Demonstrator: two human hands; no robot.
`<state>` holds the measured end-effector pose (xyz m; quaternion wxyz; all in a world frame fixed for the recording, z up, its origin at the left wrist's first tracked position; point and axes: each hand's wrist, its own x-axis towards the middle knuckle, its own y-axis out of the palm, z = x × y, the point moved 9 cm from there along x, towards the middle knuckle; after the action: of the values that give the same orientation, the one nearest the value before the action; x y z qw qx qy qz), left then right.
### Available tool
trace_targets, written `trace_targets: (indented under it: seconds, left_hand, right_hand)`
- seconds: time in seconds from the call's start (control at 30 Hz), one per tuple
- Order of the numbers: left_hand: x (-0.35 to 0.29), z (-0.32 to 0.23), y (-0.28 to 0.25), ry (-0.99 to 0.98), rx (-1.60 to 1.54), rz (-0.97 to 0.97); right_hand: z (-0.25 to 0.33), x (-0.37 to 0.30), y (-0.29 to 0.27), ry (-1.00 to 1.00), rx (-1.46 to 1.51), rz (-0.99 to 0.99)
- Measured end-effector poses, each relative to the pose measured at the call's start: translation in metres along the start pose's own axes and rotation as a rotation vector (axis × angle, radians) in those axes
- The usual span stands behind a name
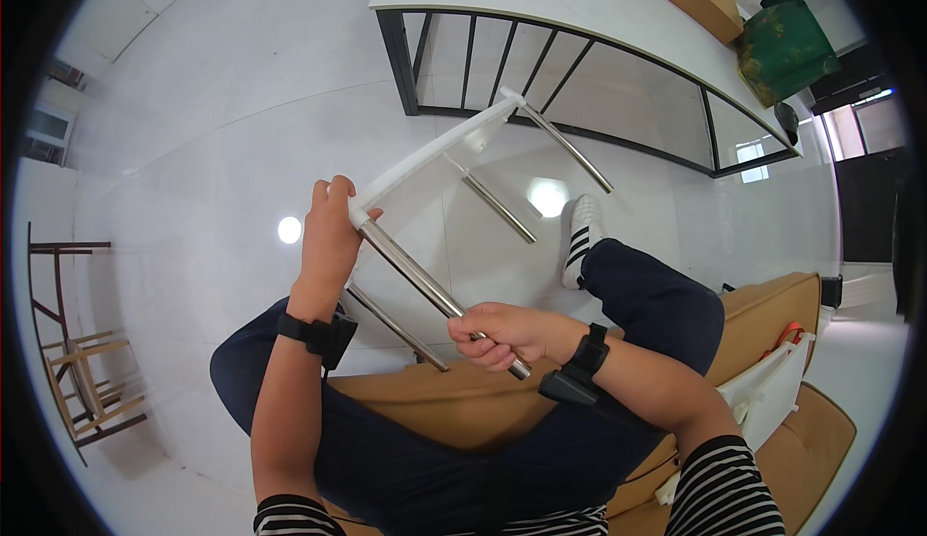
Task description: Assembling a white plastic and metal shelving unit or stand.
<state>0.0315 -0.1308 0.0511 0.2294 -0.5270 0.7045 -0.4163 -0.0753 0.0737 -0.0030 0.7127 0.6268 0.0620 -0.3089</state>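
1. The left hand [330, 237] is closed around a corner of the small white stool [436, 159], fingers wrapped over the edge of its seat board; a black wrist strap [314, 333] sits below it.
2. The right hand [502, 335] is clenched around the lower end of one metal leg [425, 280]; that leg runs up to the corner by the left hand.
3. The stool is held tilted above the lap, seat facing away, its other metal legs [497, 208] sticking out towards the person.
4. The person sits on a tan cushioned seat [463, 406], in dark trousers, one striped shoe [579, 237] on the glossy white floor [212, 111].
5. Further off stand a white surface with a black barred frame [541, 63], a green bag [782, 48] and, far left, wooden chairs [92, 391].
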Motion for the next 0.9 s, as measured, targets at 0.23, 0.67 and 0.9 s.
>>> trace_targets:
  seconds: [0.23,0.67,0.9]
  left_hand:
    - [0.002,0.001,0.002,0.032,-0.044,0.005]
    - [0.002,0.009,0.003,-0.021,0.007,-0.011]
    - [0.000,0.015,-0.018,0.006,-0.034,-0.144]
  right_hand:
    - [0.004,-0.007,-0.002,-0.030,-0.238,-0.339]
    - [0.007,-0.037,0.011,-0.202,-0.927,-0.696]
    - [0.015,-0.063,0.017,-0.415,-0.792,-0.602]
